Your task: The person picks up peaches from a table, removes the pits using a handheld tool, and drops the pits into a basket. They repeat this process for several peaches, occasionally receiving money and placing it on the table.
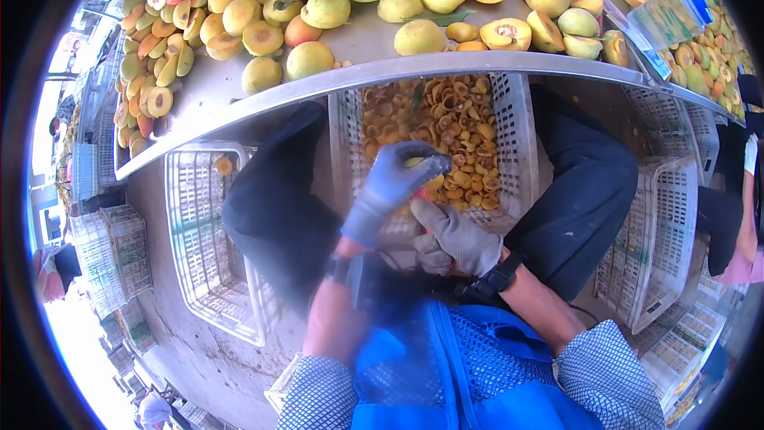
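Observation:
Both hands wear gloves and meet over a white crate point(515, 143) of cut yellow fruit pieces point(458, 123) between the knees. My left hand point(398, 183), in a blue-grey glove with dark fingertips, is closed on a piece of yellow fruit point(434, 184), mostly hidden by the fingers. Just right of it and lower, my right hand point(458, 235), in a grey glove, is closed around something with a small red part point(424, 205) showing; its shape is mostly hidden. The fingers of the two hands nearly touch.
A metal table point(358, 40) holds many whole and halved fruits point(326, 10) ahead. On it at right stands a clear container with a blue lid point(670, 16). White crates stand at left point(208, 231) and right point(649, 239). Another person's arm point(748, 207) shows at far right.

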